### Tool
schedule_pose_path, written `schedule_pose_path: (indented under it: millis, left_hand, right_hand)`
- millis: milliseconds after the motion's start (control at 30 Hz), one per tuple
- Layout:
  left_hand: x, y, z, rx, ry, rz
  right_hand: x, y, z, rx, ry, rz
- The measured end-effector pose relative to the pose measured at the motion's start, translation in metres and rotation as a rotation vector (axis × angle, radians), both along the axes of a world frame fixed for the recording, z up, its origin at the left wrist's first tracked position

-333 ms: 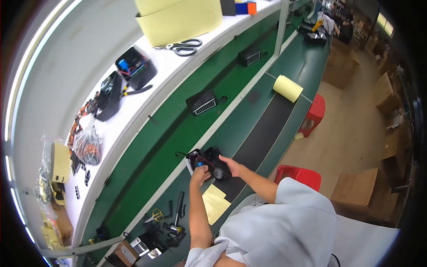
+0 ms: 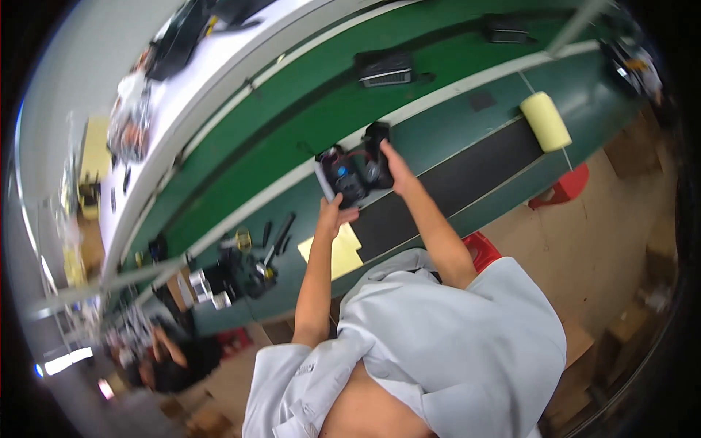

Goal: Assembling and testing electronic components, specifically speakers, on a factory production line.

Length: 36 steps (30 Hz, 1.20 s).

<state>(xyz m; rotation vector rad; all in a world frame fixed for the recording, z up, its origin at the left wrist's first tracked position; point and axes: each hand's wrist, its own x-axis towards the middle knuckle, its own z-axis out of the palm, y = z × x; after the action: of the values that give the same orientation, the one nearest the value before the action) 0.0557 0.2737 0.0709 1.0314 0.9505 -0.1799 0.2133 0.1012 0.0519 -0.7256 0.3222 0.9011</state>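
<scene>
A black housing (image 2: 349, 186), opened in two halves, lies at the edge of the green bench by the white rail. Its left half shows a blue part and some wires. The other half, a black cover with a round speaker-like part (image 2: 374, 172), stands tilted at its right, joined by red wires. My right hand (image 2: 395, 168) grips this cover by its right side, thumb upward. At the near edge of the left half is my left hand (image 2: 337, 214), its fingers stretched out and thumb raised; whether it touches the housing is hard to tell through the blur.
Yellow sheets (image 2: 336, 252) lie just before my left hand, beside a black mat (image 2: 445, 186). Tools (image 2: 259, 266) cluster to the left. A yellow roll (image 2: 545, 123) stands at the right. Beyond the rail, a green belt carries a black grilled unit (image 2: 385, 68). A co-worker (image 2: 175, 358) sits lower left.
The view has swung, so the bench appears turned. My left hand has drawn back from inside the left half to its near edge, fingers now extended. My right hand keeps the cover.
</scene>
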Motion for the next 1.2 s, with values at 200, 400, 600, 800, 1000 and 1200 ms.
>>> schedule_pose_path:
  millis: [200,400,600,800,1000,1200]
  left_hand:
    - [-0.004,-0.022,0.003,-0.057,-0.103,0.066]
    - [0.057,-0.036,0.032,1.573,-0.196,-0.044]
    - [0.068,-0.007,-0.009,1.648,-0.271,-0.401]
    - [0.076,-0.003,-0.011,1.732,-0.231,-0.466]
    - [0.065,0.018,0.001,1.538,-0.434,0.129]
    - [0.041,0.014,-0.023,1.213,-0.206,0.311]
  right_hand:
    - [0.016,0.005,0.024,-0.272,-0.266,0.092]
    - [0.001,0.005,0.054,-0.221,-0.238,0.213]
    - [-0.002,0.011,0.046,-0.399,-0.383,0.274]
    - [0.004,0.032,0.054,-0.714,-0.731,0.371]
    - [0.019,0.057,0.05,-1.05,-1.163,0.497]
    - [0.0,0.078,0.063,-1.179,-1.324,0.672]
